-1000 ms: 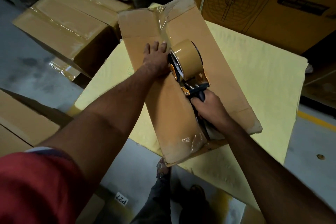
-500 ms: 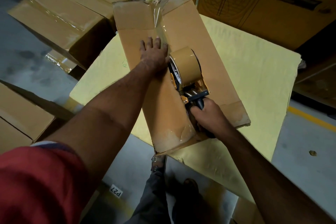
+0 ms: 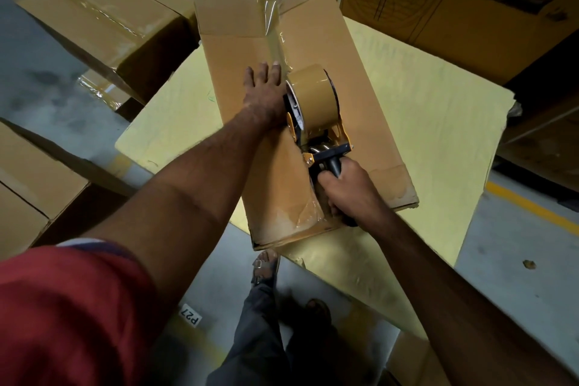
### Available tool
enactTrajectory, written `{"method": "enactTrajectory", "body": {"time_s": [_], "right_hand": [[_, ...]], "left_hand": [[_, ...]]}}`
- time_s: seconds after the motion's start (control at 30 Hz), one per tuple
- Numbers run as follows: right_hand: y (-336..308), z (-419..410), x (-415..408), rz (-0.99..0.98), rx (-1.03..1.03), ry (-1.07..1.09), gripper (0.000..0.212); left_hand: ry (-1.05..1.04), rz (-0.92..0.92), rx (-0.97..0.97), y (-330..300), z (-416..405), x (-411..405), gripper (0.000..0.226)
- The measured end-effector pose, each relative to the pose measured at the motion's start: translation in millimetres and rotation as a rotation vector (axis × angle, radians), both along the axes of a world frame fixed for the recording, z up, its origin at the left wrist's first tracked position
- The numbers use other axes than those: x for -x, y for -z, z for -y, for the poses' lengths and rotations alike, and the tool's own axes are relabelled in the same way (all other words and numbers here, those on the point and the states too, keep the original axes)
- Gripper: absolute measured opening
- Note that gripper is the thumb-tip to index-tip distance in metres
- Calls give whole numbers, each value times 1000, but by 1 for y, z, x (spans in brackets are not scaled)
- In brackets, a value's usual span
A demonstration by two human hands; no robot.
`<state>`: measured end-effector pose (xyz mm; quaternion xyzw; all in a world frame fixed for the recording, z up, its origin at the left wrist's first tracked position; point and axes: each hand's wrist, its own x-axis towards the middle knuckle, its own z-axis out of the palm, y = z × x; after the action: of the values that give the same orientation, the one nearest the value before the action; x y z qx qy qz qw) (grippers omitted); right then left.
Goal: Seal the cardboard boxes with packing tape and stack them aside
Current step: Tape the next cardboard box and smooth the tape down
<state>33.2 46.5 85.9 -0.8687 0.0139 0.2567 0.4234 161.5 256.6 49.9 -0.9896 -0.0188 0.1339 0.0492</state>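
Just right of left-hand fingers (image 3: 266,72), tape dispenser (image 3: 313,103).

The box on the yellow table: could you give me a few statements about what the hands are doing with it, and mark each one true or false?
1. The left hand lies flat, fingers straight, on top of the cardboard box. True.
2. The right hand is empty. False: it grips the black handle of the tape dispenser.
3. The dispenser carries a roll of brown packing tape. True.
4. The box stands on the bare floor. False: it lies on the yellow table.
5. Tape already shows along the seam at the far end of the box. True.
6. The taped boxes to the left are stacked on top of this one. False: they sit apart, beside the table.
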Motion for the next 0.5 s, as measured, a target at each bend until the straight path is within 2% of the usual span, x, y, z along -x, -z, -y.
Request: {"method": "enactTrajectory", "body": {"time_s": [0.23,0.4,0.5], "right_hand": [[-12,15,25,-94,-68,4,11],[-19,34,65,-195,-91,15,10],[-18,40,83,-175,-75,45,14]], "left_hand": [[1,18,16,6,3,2,89],[-12,21,26,4,4,4,92],[-20,12,30,-2,10,11,94]]}}
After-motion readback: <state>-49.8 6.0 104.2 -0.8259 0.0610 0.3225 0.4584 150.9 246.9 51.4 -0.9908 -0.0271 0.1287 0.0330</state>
